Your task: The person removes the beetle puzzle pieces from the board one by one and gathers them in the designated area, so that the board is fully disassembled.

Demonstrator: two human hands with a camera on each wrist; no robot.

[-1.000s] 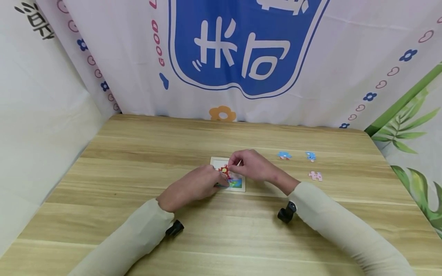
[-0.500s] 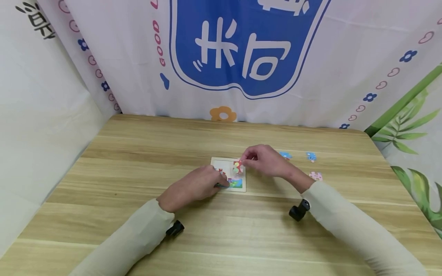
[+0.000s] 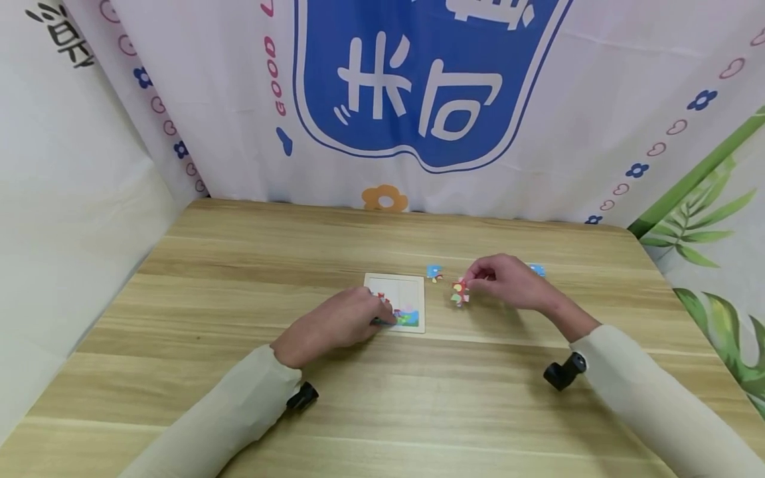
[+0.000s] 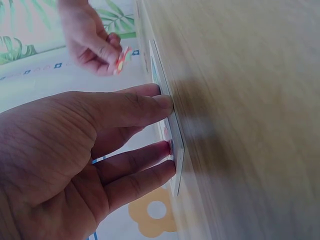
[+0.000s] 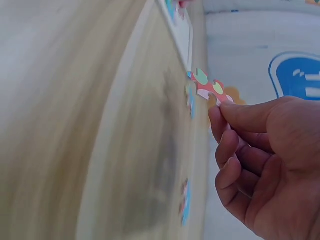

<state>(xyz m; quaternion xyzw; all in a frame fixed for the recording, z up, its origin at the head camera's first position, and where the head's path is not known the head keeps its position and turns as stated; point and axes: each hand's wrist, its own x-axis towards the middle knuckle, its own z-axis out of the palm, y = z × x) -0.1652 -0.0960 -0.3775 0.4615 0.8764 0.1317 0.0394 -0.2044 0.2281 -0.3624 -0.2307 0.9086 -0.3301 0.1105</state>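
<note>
My right hand (image 3: 508,281) pinches a red jigsaw piece (image 3: 459,292) with yellow and green spots between thumb and forefinger, held out to the right of a small pale puzzle tray (image 3: 421,299). In the right wrist view that jigsaw piece (image 5: 212,87) sticks out from the fingertips. The fingertips of my left hand (image 3: 343,315) rest on the tray's left part. Fairly straight fingers and thumb of the left hand (image 4: 100,135) meet the tray (image 4: 178,150) in the left wrist view. Blue, green and red pieces lie along the tray's lower and left sides, partly under the fingers.
A blue puzzle piece (image 3: 434,272) lies beside the tray's upper right corner. Another blue piece (image 3: 537,269) shows just past the right hand. The wooden table (image 3: 269,245) ends at a printed curtain (image 3: 239,133) at the back.
My right hand has moved right, off the tray, with the red jigsaw piece. It now hides loose pieces seen before and uncovers a blue one. The left hand stays put.
</note>
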